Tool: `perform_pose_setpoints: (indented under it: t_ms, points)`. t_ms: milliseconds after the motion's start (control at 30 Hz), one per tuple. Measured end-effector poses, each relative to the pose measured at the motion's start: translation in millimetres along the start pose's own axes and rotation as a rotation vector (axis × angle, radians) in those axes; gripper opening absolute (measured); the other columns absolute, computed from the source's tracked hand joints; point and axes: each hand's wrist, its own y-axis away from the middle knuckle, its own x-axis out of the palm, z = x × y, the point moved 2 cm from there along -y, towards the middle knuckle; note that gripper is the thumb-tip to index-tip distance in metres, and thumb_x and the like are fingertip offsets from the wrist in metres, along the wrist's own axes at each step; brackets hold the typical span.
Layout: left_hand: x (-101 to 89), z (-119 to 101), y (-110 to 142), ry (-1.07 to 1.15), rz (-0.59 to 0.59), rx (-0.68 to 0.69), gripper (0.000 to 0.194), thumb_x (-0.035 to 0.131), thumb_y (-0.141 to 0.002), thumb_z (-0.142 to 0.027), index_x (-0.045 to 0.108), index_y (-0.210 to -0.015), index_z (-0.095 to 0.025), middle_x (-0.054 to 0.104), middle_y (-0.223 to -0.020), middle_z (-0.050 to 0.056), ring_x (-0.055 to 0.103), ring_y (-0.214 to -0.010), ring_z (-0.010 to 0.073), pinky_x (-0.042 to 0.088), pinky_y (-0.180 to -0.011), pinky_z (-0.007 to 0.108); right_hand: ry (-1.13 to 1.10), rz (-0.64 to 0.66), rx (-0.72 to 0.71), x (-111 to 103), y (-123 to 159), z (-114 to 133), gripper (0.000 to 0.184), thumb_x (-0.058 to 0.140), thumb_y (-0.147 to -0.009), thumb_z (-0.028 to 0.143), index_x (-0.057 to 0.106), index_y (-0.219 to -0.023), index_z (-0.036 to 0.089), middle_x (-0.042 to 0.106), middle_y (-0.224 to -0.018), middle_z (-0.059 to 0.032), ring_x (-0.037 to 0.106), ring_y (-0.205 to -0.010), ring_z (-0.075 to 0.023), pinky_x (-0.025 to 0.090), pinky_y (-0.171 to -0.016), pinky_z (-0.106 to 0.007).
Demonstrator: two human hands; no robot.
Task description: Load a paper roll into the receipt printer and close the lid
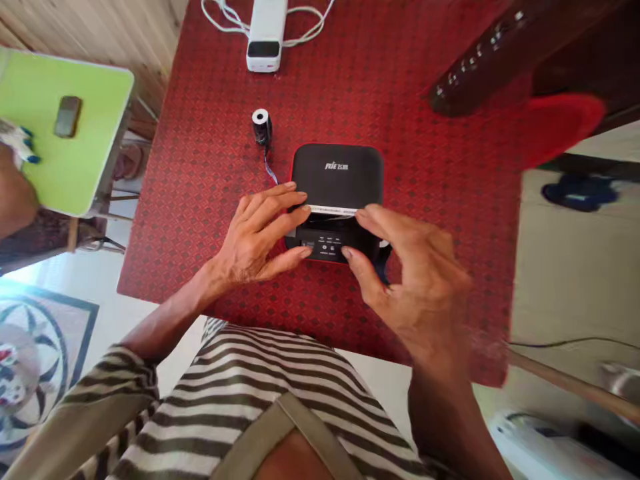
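Note:
A small black receipt printer (336, 175) sits on a red patterned tablecloth (200, 200), with a white paper strip showing at its slot. My left hand (260, 235) rests against the printer's left side, fingers stretched over its front edge and thumb near the button panel. My right hand (411, 273) curls round the printer's right front corner, thumb touching the button panel and forefinger at the paper slot. Both hands touch the printer where it stands on the table.
A small black cylinder with a white top and thin wires (261, 127) stands behind the printer. A white device with cables (265, 33) lies at the far edge. A dark wooden piece (500, 47) crosses top right. A green side table (65, 127) with a phone stands left.

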Motion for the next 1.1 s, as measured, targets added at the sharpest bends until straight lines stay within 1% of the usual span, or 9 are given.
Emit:
perform_pose_setpoints:
  t_ms: [167,400,500,600,667,733,833,967,1100]
  points:
    - [1.7,4,6,0.059,0.054,-0.050,0.059,0.067,-0.131,-0.068,0.076,-0.173,-0.028,0.090,-0.167,0.019,0.085,-0.164,0.0438,0.068,-0.127,0.057,-0.033,0.009,0.047,3,2,1,0.078,0.087,-0.120,0.022,0.058,-0.192,0.032,0.099,-0.148,-0.0092,0.098,-0.132,-0.0364,0.077,-0.117,-0.053]
    - [8.2,6,16,0.153,0.042,-0.098,0.070,0.077,-0.126,-0.076,0.071,-0.181,-0.034,0.084,-0.175,0.018,0.079,-0.171,0.0469,0.063,-0.140,0.066,-0.075,0.043,0.085,3,9,3,0.075,0.088,-0.121,0.025,0.060,-0.191,0.030,0.097,-0.153,-0.0123,0.096,-0.139,-0.0376,0.078,-0.121,-0.056]
    - [4.8,0,15,0.200,0.065,-0.159,0.060,0.075,-0.129,-0.070,0.075,-0.176,-0.033,0.083,-0.175,0.016,0.076,-0.173,0.0447,0.063,-0.144,0.068,-0.137,0.032,0.093,7,16,3,0.075,0.087,-0.122,0.024,0.059,-0.192,0.031,0.094,-0.162,-0.0137,0.091,-0.150,-0.0366,0.078,-0.126,-0.056]
    - [3.6,-10,14,0.228,-0.028,-0.306,0.042,0.074,-0.131,-0.055,0.079,-0.167,-0.033,0.087,-0.164,0.013,0.082,-0.157,0.0377,0.071,-0.131,0.062,-0.171,-0.026,0.118,12,25,5,0.077,0.085,-0.123,0.027,0.057,-0.194,0.035,0.091,-0.167,-0.0132,0.087,-0.159,-0.0378,0.077,-0.131,-0.060]
    - [7.6,-16,17,0.292,-0.154,-0.462,0.041,0.080,-0.129,-0.054,0.079,-0.164,-0.034,0.088,-0.152,0.011,0.085,-0.139,0.0334,0.076,-0.115,0.057,-0.162,-0.109,0.168,14,32,9,0.076,0.085,-0.123,0.030,0.059,-0.193,0.041,0.091,-0.166,-0.0103,0.090,-0.153,-0.0377,0.079,-0.127,-0.060]
    - [15.7,-21,21,0.408,-0.233,-0.639,0.046,0.085,-0.125,-0.058,0.077,-0.162,-0.033,0.087,-0.144,0.010,0.086,-0.128,0.0297,0.076,-0.108,0.052,-0.152,-0.188,0.254,16,38,12,0.073,0.085,-0.122,0.031,0.064,-0.190,0.048,0.091,-0.165,-0.0075,0.094,-0.143,-0.0358,0.083,-0.116,-0.056]
    - [25.4,-24,23,0.567,-0.229,-0.828,0.044,0.088,-0.121,-0.055,0.077,-0.155,-0.029,0.088,-0.138,0.009,0.087,-0.123,0.0260,0.074,-0.109,0.045,-0.210,-0.226,0.387,21,48,14,0.065,0.085,-0.122,0.032,0.070,-0.184,0.047,0.091,-0.163,-0.0093,0.096,-0.135,-0.0341,0.086,-0.104,-0.051]
    - [20.8,-22,18,0.647,-0.184,-0.889,0.039,0.090,-0.115,-0.044,0.080,-0.149,-0.030,0.090,-0.134,0.007,0.088,-0.122,0.0259,0.073,-0.107,0.042,-0.297,-0.264,0.506,29,58,16,0.055,0.087,-0.122,0.040,0.074,-0.176,0.033,0.094,-0.155,-0.0163,0.098,-0.134,-0.0363,0.088,-0.096,-0.049]
    - [15.1,-18,15,0.701,-0.167,-0.951,0.039,0.092,-0.107,-0.037,0.083,-0.145,-0.031,0.091,-0.132,0.007,0.087,-0.123,0.0273,0.073,-0.108,0.043,-0.307,-0.314,0.537,32,59,20,0.052,0.092,-0.119,0.043,0.078,-0.167,0.029,0.097,-0.147,-0.0165,0.099,-0.130,-0.0352,0.088,-0.093,-0.047]
